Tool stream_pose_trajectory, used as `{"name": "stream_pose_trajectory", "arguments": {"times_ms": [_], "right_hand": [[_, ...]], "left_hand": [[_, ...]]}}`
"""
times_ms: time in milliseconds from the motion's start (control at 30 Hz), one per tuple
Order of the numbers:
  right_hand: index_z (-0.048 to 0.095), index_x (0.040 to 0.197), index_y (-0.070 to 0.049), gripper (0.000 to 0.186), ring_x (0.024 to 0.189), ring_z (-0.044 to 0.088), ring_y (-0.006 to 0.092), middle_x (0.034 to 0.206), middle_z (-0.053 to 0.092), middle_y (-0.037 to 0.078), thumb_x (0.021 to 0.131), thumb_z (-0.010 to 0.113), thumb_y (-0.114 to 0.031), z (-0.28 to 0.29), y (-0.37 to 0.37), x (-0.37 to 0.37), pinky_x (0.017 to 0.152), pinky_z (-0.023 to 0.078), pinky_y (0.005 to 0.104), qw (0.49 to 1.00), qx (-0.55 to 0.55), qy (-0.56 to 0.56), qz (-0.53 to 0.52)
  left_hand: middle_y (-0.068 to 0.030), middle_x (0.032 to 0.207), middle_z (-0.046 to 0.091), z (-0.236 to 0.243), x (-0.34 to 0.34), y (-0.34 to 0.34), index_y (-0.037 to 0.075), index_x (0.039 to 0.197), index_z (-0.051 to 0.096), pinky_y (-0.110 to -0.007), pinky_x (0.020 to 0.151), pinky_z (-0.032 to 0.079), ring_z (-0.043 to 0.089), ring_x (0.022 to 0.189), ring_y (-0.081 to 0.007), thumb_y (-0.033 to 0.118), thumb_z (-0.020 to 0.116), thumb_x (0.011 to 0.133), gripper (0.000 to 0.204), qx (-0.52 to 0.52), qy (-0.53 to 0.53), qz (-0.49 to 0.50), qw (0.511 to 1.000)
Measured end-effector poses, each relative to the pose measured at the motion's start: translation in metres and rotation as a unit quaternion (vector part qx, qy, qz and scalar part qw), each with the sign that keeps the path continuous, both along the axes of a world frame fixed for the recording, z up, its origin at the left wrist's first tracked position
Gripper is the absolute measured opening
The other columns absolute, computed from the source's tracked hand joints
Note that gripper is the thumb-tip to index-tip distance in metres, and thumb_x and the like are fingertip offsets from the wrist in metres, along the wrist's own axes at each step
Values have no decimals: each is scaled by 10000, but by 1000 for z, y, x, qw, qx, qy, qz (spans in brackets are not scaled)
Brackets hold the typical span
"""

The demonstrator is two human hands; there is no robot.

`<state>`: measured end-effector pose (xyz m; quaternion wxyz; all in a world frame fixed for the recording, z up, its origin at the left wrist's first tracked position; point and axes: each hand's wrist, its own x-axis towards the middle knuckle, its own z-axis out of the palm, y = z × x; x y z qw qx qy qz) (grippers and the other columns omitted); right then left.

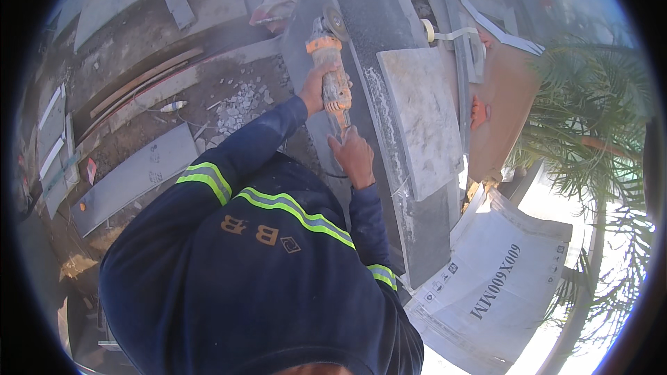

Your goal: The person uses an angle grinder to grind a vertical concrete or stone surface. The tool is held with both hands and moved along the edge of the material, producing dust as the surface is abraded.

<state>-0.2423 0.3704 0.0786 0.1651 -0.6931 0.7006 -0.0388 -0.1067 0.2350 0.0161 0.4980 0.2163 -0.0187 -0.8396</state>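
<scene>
We've got both hands on the grinder (334, 83): our left hand (313, 92) is curled round its body, and our right (356, 157) is closed on the tail end, nearer our chest. The grinder's out over the dark slab (372, 14), disc (335, 23) pointing away from us. Can't tell if it's touching. Pale tile (422, 121) lies to the right, rubble (243, 107) off left.
</scene>
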Motion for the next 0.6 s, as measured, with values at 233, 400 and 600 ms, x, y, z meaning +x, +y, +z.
{"name": "stream_pose_trajectory", "arguments": {"times_ms": [233, 400, 600], "right_hand": [[523, 966, 5, 463, 768, 670, 443, 787, 677, 251, 848, 699, -408, 6, -3, 1, 679, 520, 528, 1000, 0, -11, 3], [530, 973, 4, 458, 812, 674, 441, 822, 685, 251, 846, 694, -404, 7, -10, 0, 712, 521, 527, 1000, 13, -11, -1], [551, 979, 17, 501, 864, 654, 462, 871, 678, 280, 850, 670, -453, 3, -21, 1, 736, 495, 542, 999, 17, -26, -17]], "left_hand": [[-153, 920, 629, -7, 0, -6, 35, 1083, 549, -481, 743, 573, 670, 852, -302, 265, 696, 825, 375, -8, 16, -2, 1000], [-134, 891, 621, -4, -2, -11, 58, 1043, 533, -469, 681, 592, 679, 806, -289, 273, 715, 813, 365, -20, 8, 10, 1000], [-155, 918, 622, -10, -3, -24, 25, 1109, 537, -464, 717, 579, 667, 835, -299, 288, 703, 828, 418, -7, -2, 5, 1000]]}}
